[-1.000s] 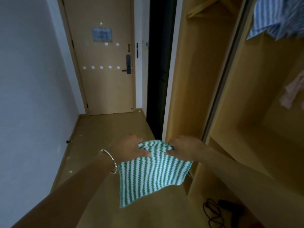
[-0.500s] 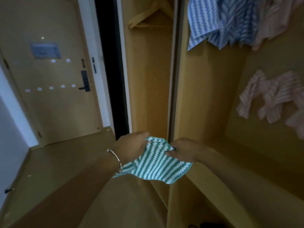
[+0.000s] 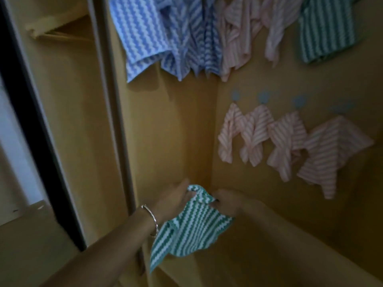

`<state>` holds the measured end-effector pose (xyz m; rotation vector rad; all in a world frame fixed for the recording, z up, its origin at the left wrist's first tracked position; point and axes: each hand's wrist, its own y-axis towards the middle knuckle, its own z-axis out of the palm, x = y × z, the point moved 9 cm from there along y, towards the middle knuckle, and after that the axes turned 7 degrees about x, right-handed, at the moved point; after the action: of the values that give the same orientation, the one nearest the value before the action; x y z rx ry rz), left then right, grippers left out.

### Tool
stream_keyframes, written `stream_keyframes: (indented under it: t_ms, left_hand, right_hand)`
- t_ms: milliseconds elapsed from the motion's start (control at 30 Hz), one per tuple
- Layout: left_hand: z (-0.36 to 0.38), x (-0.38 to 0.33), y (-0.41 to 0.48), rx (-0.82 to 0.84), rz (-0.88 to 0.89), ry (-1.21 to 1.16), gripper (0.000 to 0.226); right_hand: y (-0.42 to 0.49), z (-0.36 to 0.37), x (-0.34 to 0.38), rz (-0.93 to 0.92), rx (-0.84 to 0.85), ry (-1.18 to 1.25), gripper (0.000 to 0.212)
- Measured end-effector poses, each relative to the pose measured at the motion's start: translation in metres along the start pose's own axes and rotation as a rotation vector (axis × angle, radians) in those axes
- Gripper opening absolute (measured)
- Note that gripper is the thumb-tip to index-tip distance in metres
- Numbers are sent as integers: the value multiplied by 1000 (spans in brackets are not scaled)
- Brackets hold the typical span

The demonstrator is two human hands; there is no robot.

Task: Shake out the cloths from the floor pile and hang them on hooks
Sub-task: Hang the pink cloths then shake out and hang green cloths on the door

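A green-and-white striped cloth [image 3: 190,226] hangs between my hands low in the middle of the view. My left hand [image 3: 172,198], with a bracelet on the wrist, pinches its top left edge. My right hand [image 3: 229,201] pinches the top right edge. The cloth's lower corner droops toward the bottom left. On the wardrobe's back wall, several pink striped cloths [image 3: 290,141] hang from pale blue hooks [image 3: 263,97]. Higher up hang blue striped cloths [image 3: 157,36], more pink ones [image 3: 246,34] and a green one [image 3: 327,32].
I stand at an open wooden wardrobe; its side panel [image 3: 170,125] is just behind my left hand. A shelf ledge [image 3: 290,235] runs below my right arm. The wardrobe's sliding-door frame [image 3: 112,121] and a dark vertical strip [image 3: 31,121] stand at the left.
My view has swung right from the hallway door into the wardrobe. Both hands keep hold of the green cloth, which has come up closer to the back corner.
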<state>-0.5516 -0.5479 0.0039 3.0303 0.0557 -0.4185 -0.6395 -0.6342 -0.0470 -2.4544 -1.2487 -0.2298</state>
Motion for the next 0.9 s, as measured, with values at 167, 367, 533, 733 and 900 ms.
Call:
stream_keyframes:
  t_ms: [167, 367, 533, 733, 900]
  left_hand:
    - [-1, -30, 86, 73, 249, -120, 50]
    - [-23, -78, 191, -7, 518, -138, 51]
    - [-50, -140, 242, -89, 703, -49, 43]
    - [-145, -215, 274, -346, 871, -110, 35]
    - [-234, -282, 279, -557, 937, -208, 28]
  right_hand:
    - [-8, -51, -80, 159, -90, 108, 30]
    - [-43, -149, -134, 299, -311, 162, 27]
    - [-81, -202, -155, 381, -463, 212, 31]
    - [-148, -301, -151, 379, -917, -107, 24]
    - [-196, -375, -138, 212, -1278, -242, 26]
